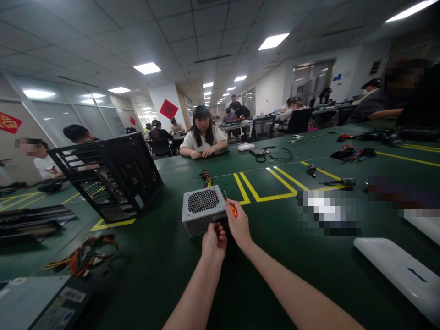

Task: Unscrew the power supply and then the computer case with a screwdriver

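Observation:
A grey computer power supply (203,211) sits on the green table in front of me, its honeycomb fan grille facing up and a bundle of cables (206,178) coming out behind it. My right hand (239,223) is closed around a screwdriver with an orange handle (233,209), its thin shaft pointing up beside the power supply's right edge. My left hand (215,239) is at the lower right corner of the near side, palm turned up and fingers curled in. What those fingers pinch is hidden.
A black computer case (129,176) stands tilted at the left. Loose cables (85,254) and a metal unit (41,302) lie nearer. Screwdriver-like tools (343,182) and a white case (395,270) are at the right. A person (202,135) sits opposite.

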The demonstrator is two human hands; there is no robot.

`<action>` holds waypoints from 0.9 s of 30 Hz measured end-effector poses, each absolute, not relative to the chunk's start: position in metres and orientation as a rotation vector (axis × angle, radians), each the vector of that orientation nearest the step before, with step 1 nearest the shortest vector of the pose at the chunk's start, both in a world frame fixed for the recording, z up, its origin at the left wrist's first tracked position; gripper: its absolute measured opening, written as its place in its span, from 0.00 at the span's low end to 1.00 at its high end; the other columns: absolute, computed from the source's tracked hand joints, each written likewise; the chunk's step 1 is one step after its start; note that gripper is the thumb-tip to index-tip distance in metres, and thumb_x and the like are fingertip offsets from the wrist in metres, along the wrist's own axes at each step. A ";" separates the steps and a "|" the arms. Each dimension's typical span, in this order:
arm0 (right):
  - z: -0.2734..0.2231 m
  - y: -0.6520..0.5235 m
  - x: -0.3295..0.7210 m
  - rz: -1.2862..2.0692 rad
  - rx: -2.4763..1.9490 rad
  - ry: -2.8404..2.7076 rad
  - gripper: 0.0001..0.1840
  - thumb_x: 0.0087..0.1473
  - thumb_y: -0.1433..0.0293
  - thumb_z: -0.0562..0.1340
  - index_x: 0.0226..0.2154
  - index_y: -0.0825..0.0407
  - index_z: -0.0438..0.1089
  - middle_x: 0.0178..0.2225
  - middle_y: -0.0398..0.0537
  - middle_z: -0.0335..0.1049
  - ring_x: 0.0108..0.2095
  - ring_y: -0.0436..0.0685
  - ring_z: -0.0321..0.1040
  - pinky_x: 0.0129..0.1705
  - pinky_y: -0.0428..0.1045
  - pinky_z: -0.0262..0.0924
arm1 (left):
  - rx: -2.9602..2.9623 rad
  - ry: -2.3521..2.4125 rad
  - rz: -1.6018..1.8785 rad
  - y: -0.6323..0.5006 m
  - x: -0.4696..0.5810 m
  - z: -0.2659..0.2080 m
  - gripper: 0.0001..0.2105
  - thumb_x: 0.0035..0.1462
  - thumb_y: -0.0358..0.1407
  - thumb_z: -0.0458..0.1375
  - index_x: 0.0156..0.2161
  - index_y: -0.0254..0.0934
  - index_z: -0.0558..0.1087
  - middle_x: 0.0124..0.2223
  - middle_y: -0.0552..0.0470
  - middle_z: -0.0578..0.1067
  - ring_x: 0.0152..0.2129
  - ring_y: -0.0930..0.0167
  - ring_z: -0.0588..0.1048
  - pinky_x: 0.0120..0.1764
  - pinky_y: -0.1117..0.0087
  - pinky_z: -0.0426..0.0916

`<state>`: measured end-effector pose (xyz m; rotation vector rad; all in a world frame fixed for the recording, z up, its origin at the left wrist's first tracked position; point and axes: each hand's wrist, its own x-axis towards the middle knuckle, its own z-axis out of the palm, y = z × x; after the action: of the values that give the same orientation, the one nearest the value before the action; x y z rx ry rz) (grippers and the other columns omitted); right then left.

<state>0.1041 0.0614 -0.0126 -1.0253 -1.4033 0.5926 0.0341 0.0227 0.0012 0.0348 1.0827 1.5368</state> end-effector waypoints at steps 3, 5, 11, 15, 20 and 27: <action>-0.007 0.059 0.107 0.607 -1.023 -1.405 0.15 0.53 0.62 0.49 0.36 0.54 0.63 0.36 0.49 0.66 0.37 0.54 0.63 0.39 0.50 0.57 | 0.169 1.210 1.537 0.019 0.035 -0.003 0.03 0.51 0.29 0.50 0.28 0.30 0.63 0.17 0.56 0.63 0.08 0.83 0.61 0.10 0.84 0.51; 0.000 0.053 0.112 0.600 -1.032 -1.396 0.14 0.53 0.63 0.49 0.36 0.54 0.62 0.36 0.50 0.65 0.37 0.54 0.62 0.40 0.51 0.56 | 0.259 1.253 1.569 0.017 0.036 -0.006 0.02 0.50 0.28 0.51 0.29 0.30 0.63 0.19 0.54 0.66 0.10 0.81 0.63 0.11 0.84 0.51; 0.022 -0.003 0.154 0.468 -0.823 -1.763 0.09 0.49 0.72 0.52 0.35 0.52 0.63 0.34 0.48 0.61 0.36 0.53 0.60 0.39 0.50 0.56 | 0.232 1.114 1.445 0.016 0.026 -0.008 0.05 0.49 0.27 0.51 0.33 0.27 0.65 0.26 0.47 0.71 0.11 0.83 0.62 0.11 0.85 0.51; 0.021 -0.036 0.168 0.394 -0.744 -2.044 0.09 0.46 0.74 0.53 0.33 0.52 0.64 0.31 0.47 0.61 0.32 0.53 0.60 0.34 0.49 0.56 | 0.193 1.002 1.348 0.017 0.013 -0.007 0.07 0.49 0.25 0.49 0.35 0.26 0.65 0.33 0.42 0.72 0.11 0.86 0.59 0.10 0.86 0.49; 0.013 -0.035 0.160 0.354 -0.865 -2.175 0.09 0.46 0.74 0.53 0.33 0.52 0.65 0.29 0.47 0.61 0.30 0.52 0.59 0.33 0.49 0.55 | 0.250 0.966 1.296 0.018 0.005 -0.008 0.06 0.50 0.26 0.48 0.35 0.27 0.65 0.36 0.41 0.72 0.11 0.86 0.56 0.09 0.86 0.48; 0.007 -0.031 0.153 0.311 -0.908 -2.240 0.10 0.47 0.73 0.53 0.34 0.52 0.65 0.31 0.48 0.61 0.31 0.53 0.59 0.33 0.50 0.56 | 0.255 0.919 1.263 0.018 -0.001 -0.010 0.06 0.50 0.27 0.50 0.34 0.27 0.66 0.35 0.42 0.72 0.12 0.86 0.58 0.10 0.86 0.50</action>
<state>0.1535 -0.0311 0.0072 -0.9081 -2.2401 0.3108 -0.0007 0.0178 -0.0097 0.2549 0.9189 1.2627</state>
